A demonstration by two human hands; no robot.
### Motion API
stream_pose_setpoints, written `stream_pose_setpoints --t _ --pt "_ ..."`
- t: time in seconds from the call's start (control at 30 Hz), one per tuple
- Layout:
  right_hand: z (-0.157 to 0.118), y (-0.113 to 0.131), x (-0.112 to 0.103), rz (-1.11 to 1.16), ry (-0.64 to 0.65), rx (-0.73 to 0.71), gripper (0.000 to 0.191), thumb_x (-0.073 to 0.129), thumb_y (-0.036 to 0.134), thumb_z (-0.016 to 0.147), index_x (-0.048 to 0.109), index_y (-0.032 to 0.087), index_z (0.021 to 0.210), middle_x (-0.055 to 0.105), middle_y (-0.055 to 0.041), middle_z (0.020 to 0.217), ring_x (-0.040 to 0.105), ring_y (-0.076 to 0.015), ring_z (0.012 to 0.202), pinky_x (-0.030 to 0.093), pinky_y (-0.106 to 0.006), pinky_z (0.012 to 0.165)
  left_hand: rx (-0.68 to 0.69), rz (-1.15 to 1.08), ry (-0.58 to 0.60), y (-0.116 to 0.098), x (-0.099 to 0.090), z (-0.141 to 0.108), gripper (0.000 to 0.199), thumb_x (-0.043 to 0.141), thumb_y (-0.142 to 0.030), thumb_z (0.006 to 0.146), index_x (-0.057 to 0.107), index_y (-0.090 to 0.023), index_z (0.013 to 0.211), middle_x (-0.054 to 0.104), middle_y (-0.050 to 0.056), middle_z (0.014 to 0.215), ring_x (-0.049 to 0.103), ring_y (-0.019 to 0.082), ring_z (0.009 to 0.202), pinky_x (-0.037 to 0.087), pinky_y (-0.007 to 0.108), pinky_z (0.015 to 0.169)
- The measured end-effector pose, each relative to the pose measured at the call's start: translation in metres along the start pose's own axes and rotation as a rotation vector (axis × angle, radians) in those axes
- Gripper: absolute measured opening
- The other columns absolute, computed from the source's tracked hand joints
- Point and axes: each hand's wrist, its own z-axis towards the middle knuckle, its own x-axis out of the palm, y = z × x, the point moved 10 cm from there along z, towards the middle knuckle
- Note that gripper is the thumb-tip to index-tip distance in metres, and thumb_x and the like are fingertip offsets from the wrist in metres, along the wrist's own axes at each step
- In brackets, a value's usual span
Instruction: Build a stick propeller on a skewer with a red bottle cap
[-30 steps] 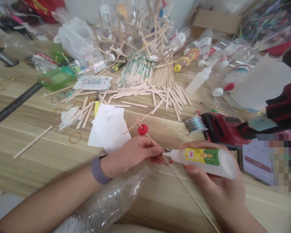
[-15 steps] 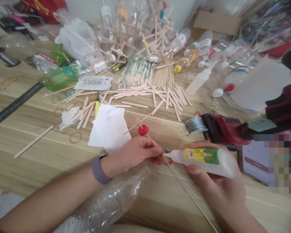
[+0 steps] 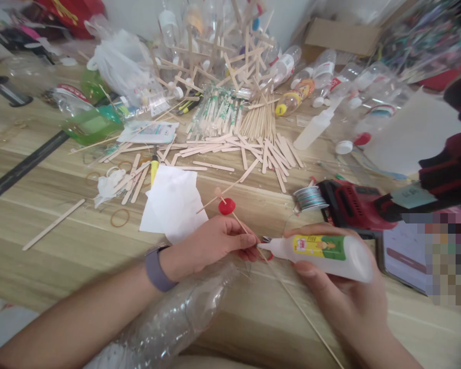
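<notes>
My left hand [image 3: 218, 241] pinches a long thin wooden skewer [image 3: 299, 307] that slants from upper left to lower right. Near the skewer's upper end sits a red round piece [image 3: 227, 206], with a small wooden crosspiece above it. My right hand [image 3: 330, 287] is wrapped round a white glue bottle [image 3: 322, 253] with a yellow and green label, lying sideways. Its nozzle tip touches or nearly touches the skewer beside my left fingertips. Partly behind the nozzle is a small red ring-like piece [image 3: 268, 256]. Under my left forearm lies a clear plastic bottle [image 3: 184, 312].
White paper [image 3: 172, 200] lies beyond my left wrist. Wooden sticks [image 3: 215, 146] and skewers [image 3: 259, 120] spread across the middle. On the right are a wire spool [image 3: 310, 199], a red and black power tool [image 3: 357, 202] and a phone [image 3: 403, 259]. Plastic bottles [image 3: 322, 72] stand behind.
</notes>
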Motion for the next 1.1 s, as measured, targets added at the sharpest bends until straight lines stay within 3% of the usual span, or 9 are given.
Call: stream_pose_setpoints --t 0.6,1.1 --pt "-0.0019 -0.0038 0.0007 0.076 -0.004 0.035 0.025 0.072 0.039 0.08 0.062 0.027 0.099 0.071 -0.0013 0.089 0.069 -0.0165 0.078 0.055 -0.024 0.069 -0.023 -0.015 -0.006 0.0036 0.0003 0.0018 0.011 0.074 -0.023 0.072 0.07 -0.014 0.078 0.071 0.0 0.067 0.063 0.013 0.067 0.047 0.026 0.069" --pt "-0.0039 0.0044 0.0006 -0.016 0.008 -0.043 0.028 0.07 0.044 0.081 0.061 0.026 0.1 0.073 -0.0034 0.089 0.068 -0.0214 0.077 0.054 -0.033 0.069 -0.034 0.012 -0.041 0.0047 -0.0015 0.001 0.007 0.069 -0.02 0.075 0.067 -0.015 0.08 0.07 -0.001 0.07 0.064 0.013 0.068 0.047 0.027 0.071"
